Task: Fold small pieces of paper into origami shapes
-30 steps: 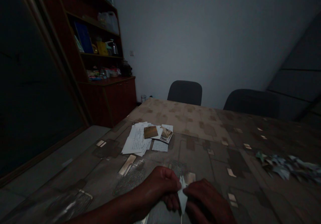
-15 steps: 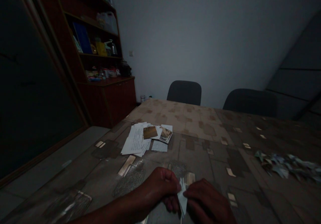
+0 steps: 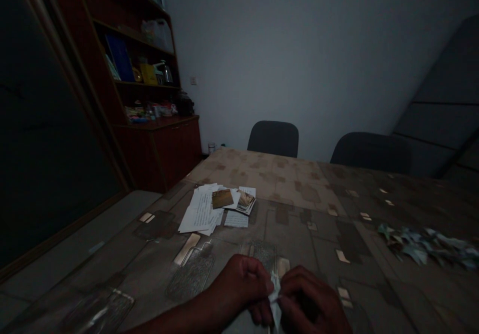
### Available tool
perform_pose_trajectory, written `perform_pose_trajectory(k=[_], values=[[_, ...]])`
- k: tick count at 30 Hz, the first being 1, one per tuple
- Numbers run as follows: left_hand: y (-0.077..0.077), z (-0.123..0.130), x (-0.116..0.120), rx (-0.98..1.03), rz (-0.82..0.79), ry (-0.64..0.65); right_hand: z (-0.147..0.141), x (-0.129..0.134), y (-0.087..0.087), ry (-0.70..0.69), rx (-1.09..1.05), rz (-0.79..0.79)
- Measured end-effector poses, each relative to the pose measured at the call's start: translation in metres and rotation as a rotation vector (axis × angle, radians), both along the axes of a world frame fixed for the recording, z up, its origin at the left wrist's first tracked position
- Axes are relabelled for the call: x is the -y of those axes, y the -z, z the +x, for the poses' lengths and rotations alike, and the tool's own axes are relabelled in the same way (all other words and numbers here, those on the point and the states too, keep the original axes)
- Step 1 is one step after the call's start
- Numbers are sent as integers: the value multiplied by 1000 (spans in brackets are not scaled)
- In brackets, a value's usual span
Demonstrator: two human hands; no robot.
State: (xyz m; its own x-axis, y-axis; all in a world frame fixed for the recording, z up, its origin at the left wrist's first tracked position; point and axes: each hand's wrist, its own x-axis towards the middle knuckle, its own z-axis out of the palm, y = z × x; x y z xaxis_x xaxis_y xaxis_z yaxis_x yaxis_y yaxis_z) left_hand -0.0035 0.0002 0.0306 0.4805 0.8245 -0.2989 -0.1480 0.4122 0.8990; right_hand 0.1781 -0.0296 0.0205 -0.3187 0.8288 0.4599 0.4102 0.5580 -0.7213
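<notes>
Over the near edge of the table [image 3: 299,212], both hands meet on a small piece of white paper [image 3: 276,308], narrow and seemingly folded, its lower point aimed toward the near side; the left hand [image 3: 243,289] grips it from the left, thumb pressed against the bent fingers with the paper between, probably to steady it; the right hand [image 3: 312,299] comes from the right, thumb and forefinger curled in and seemingly pinching the opposite edge, so that the paper is likely kept taut and the folds can be worked from two sides; its exact folds are too dim and small to make out; holding it this close to the body presumably gives the fingers the finest control. Farther off and to the left lie printed sheets [image 3: 200,214], overlapping, with a brown picture card [image 3: 222,199] on top, a second picture card [image 3: 245,201] to its right and a lined slip [image 3: 236,219] on the near side of them, perhaps set there to leave room for the hands; well to the right sits a loose heap of crumpled-looking paper pieces [image 3: 426,247], apart from the sheets, perhaps to avoid mixing the two.
</notes>
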Motion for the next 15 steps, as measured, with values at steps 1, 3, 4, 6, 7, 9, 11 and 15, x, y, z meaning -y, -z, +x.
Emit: perform_pose_trajectory(k=[1,3,4,6,7,9,11,15], values=[[1,0,0,2,6,-7,-1,0,2,26,-31,-51],[3,0,0,2,11,-4,-3,0,7,69,-90,-137],[4,0,0,2,12,2,-4,1,10,99,-125,-170],[5,0,0,7,15,19,-7,1,14,131,-188,-223],[5,0,0,10,20,27,-8,2,15,140,-217,-239],[5,0,1,13,36,33,-9,2,15,143,-253,-256],[5,1,2,2,48,33,-9,2,14,154,-257,-255],[7,3,4,-83,67,-33,-6,2,13,117,-196,-261]])
